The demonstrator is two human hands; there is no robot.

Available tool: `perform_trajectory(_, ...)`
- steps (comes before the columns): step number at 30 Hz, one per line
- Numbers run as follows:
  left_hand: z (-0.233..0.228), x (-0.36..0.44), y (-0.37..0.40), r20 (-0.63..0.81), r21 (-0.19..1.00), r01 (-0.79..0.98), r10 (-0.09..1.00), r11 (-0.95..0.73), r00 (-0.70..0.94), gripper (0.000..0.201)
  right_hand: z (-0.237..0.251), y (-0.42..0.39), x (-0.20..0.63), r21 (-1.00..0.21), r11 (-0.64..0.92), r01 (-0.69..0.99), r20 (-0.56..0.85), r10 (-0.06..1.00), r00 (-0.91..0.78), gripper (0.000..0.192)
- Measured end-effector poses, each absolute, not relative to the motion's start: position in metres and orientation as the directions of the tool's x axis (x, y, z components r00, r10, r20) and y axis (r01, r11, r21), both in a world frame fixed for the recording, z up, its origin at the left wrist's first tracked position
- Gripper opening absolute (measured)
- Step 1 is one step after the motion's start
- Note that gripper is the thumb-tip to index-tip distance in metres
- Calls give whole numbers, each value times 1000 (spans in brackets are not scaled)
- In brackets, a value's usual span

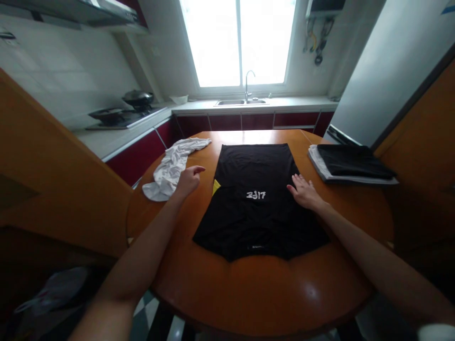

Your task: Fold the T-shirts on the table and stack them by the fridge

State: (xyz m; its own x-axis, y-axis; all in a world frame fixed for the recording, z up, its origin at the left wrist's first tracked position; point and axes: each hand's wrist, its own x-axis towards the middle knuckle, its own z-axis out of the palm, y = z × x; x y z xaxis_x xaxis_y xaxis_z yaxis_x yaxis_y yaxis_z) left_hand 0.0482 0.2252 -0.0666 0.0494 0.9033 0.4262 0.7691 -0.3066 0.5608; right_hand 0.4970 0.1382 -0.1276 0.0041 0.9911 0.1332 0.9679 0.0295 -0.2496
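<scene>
Black, soft T-shirt [254, 199] lies flat under the right hand [304, 193], open palm pressing its edge; left hand [188, 180], loosely curled, empty, hovers beside it. Limp cloth; best gripped along edges.

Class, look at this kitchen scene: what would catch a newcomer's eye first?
A black shirt lies spread flat mid-table, white print showing, the right hand pressing its edge. The left hand hovers by a crumpled white garment; folded clothes sit stacked far right.

Both hands [190, 180] and forearms are bare, with no sleeves showing.
</scene>
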Motion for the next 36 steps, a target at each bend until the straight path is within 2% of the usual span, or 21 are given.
perform_trajectory(4, -78, 51, 231, 351, 577, 762, 931, -295, 95, 42, -134, 148, 511, -284, 12, 959, 79, 997, 11, 67)
perform_trajectory(9, -89, 56, 234, 368, 537, 758, 911, -370, 184, 42, -126, 156, 527, -387, -105, 916, 230, 951, 206, 64)
perform_trajectory(12, -91, 54, 236, 372, 524, 762, 907, -381, 197, 42, -121, 158, 536, -395, -172, 902, 238, 930, 282, 62)
perform_trajectory(14, -92, 54, 236, 353, 529, 762, 914, -372, 201, 42, -120, 157, 536, -368, -147, 918, 223, 945, 240, 62)
perform_trajectory(18, -90, 57, 232, 325, 526, 770, 922, -361, 211, 43, -125, 155, 524, -272, -3, 962, 163, 985, 49, 62)
perform_trajectory(22, -83, 65, 224, 292, 499, 789, 927, -358, 236, 42, -129, 154, 516, -257, -14, 966, 67, 997, 33, 64)
perform_trajectory(27, -84, 86, 210, 346, 428, 758, 864, -492, 365, 42, -118, 149, 514, -299, -15, 954, 246, 965, 93, 65)
perform_trajectory(31, -96, 113, 193, 291, 353, 730, 810, -586, 510, 52, -113, 141, 500, -304, 89, 948, 305, 952, 8, 64)
perform_trajectory(36, -113, 132, 178, 185, 243, 751, 790, -613, 585, 63, -124, 134, 481, -227, 152, 962, 132, 983, -125, 67)
